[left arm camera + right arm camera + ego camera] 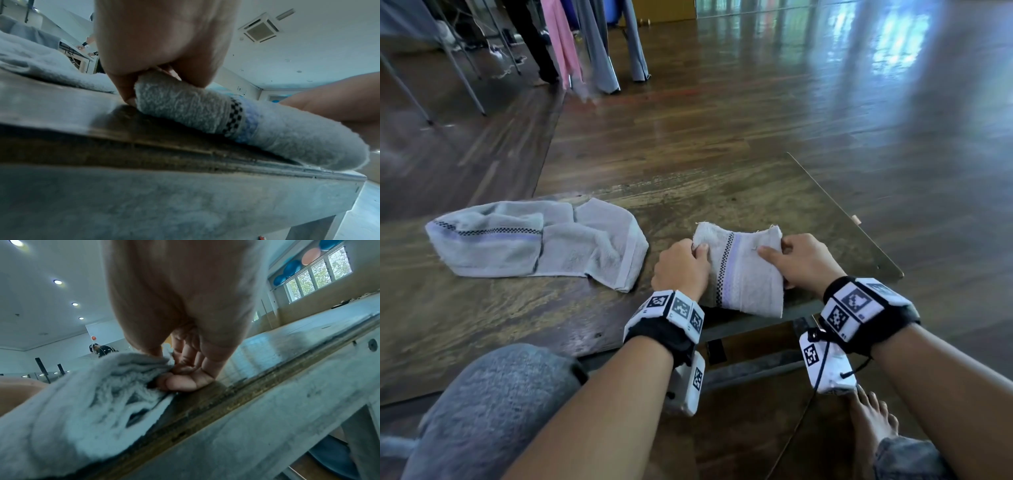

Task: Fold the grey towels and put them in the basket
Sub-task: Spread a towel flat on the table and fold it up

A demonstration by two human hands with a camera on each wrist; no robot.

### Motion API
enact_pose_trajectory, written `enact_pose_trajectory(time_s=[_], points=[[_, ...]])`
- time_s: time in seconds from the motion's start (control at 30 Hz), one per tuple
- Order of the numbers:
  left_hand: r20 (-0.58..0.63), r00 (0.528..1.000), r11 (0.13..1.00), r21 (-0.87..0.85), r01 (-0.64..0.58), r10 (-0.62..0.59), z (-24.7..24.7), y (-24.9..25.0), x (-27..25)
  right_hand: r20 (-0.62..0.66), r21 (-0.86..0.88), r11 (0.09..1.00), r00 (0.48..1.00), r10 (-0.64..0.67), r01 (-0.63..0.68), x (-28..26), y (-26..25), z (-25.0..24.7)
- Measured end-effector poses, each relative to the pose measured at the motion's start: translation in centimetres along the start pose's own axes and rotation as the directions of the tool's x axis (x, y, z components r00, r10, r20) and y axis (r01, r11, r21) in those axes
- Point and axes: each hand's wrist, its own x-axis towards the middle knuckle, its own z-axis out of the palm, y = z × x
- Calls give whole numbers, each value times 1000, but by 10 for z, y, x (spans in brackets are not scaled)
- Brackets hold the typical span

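The small folded grey terry towel with a checked stripe (739, 270) lies at the dark wooden worktop's (739, 192) near edge; left hand (681, 269) and right hand (803, 262) each pinch a side; keep edges aligned, press flat.

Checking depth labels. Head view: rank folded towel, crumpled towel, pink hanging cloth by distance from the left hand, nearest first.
1. Folded towel: gripped by the left hand at its left edge, near the table's front.
2. Crumpled towel: on the table, off to the hand's left, apart from it.
3. Pink hanging cloth: far across the floor, top left of the view.
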Motion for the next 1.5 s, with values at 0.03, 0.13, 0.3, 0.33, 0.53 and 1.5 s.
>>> enact_pose_trajectory(time_s=[0.03,0.13,0.3,0.33,0.53,1.5], points=[[-3,1000,1000,2,-2,2,1,0,1,-4,9,1000,1000,-1,1,1,0,0],[1,1000,1000,-30,-7,7,2,-1,4,-8,-7,1000,1000,24,-24,1,-3,0],[116,983,965,-205,167,-145,-7,1,9,-143,-349,937,986,-89,34,-1,-7,1],[142,977,951,-242,192,-161,-9,1,9,-132,-420,900,973,-189,117,-2,-7,1],[-298,948,946,-262,-190,108,-19,-3,-6,52,-588,780,973,-226,213,-14,-12,-3],[122,978,983,50,-179,172,28,-25,-10,292,-422,765,872,-392,486,-27,-11,50]])
